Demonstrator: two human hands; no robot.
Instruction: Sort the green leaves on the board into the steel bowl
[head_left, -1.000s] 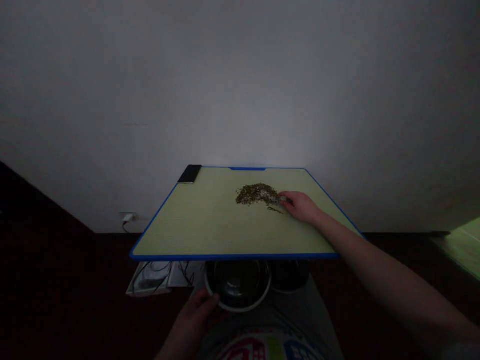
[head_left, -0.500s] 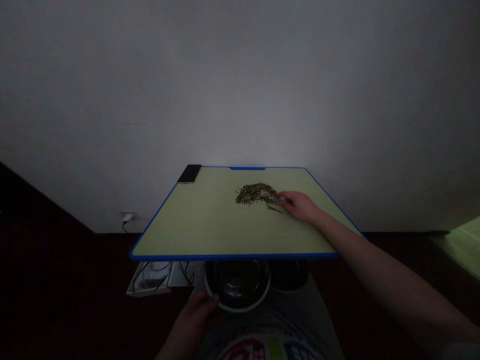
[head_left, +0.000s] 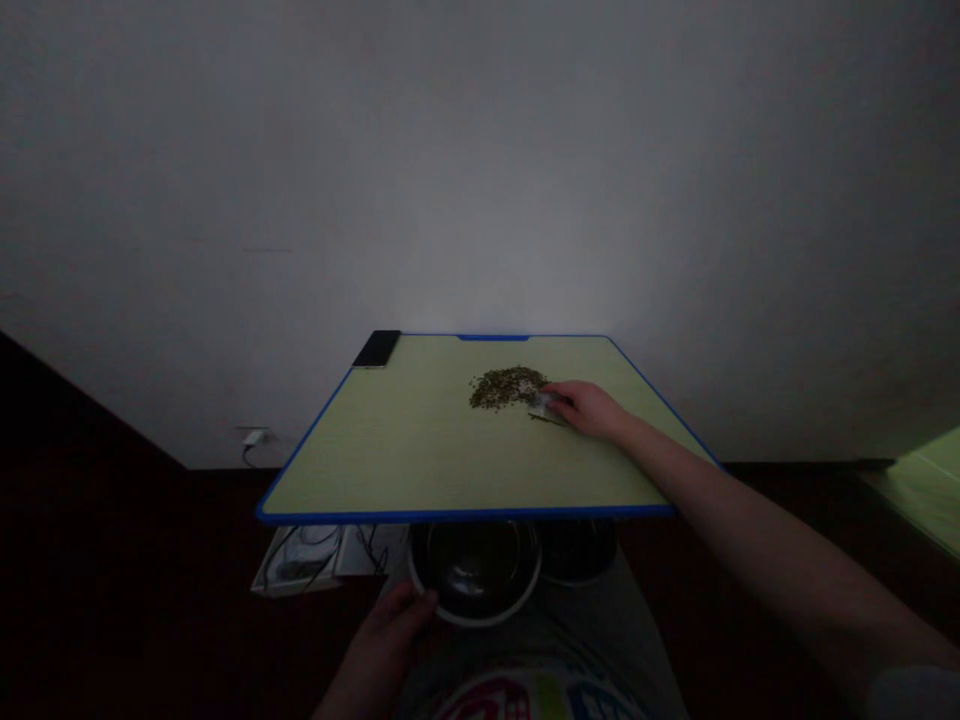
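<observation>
The right hand (head_left: 585, 408) pinches a small, indistinct pale object (head_left: 546, 400) at the right edge of the pile of small greenish grains (head_left: 504, 387) on the blue-edged tabletop (head_left: 405, 450). Below the near edge, the left hand (head_left: 394, 630) grips the rim of a dark bowl (head_left: 476, 570). A black phone (head_left: 377, 349) lies at the far left corner.

Seeds (head_left: 501, 389): small, greenish-brown, loose, in a low heap on the board (head_left: 405, 460), strays at its margin; piece (head_left: 543, 400): pale, seemingly clear, pinched in the right hand (head_left: 589, 408) at the heap's right end, full shape hidden; bowl (head_left: 480, 575): dark, glossy, pale-rimmed, mouth up below the board's near edge, rim gripped by the left hand (head_left: 394, 622).
</observation>
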